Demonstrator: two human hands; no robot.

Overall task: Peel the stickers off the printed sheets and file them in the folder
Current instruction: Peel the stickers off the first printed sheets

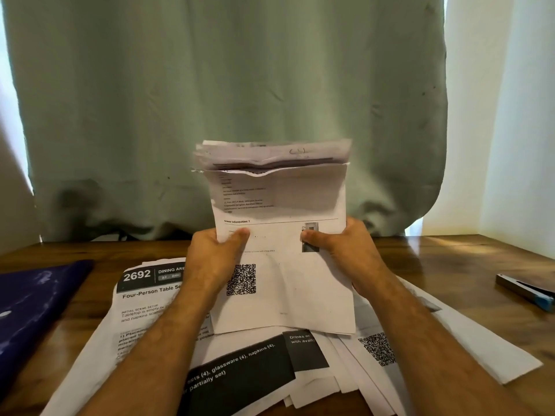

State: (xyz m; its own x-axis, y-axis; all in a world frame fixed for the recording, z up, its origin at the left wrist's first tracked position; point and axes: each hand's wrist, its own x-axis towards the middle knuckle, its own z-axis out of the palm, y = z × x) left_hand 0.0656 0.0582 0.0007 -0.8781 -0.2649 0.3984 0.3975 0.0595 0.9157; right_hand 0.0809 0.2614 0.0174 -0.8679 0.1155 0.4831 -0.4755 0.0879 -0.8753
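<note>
I hold a thick stack of printed sheets [279, 202] upright above the table, its front page showing a QR code. My left hand [214, 250] grips the stack's left edge, thumb on the front. My right hand [342, 247] grips the right edge, its thumb over a small picture on the page. More printed sheets [141, 298] lie spread on the table under my arms, one headed "2692". A dark blue folder [33, 310] lies flat at the left. No sticker can be made out.
The wooden table [450, 256] runs to a green curtain [228, 100] at the back. A grey and blue stapler-like tool [527, 291] lies at the right edge. Loose sheets with black bands and a QR code [378, 349] cover the near table.
</note>
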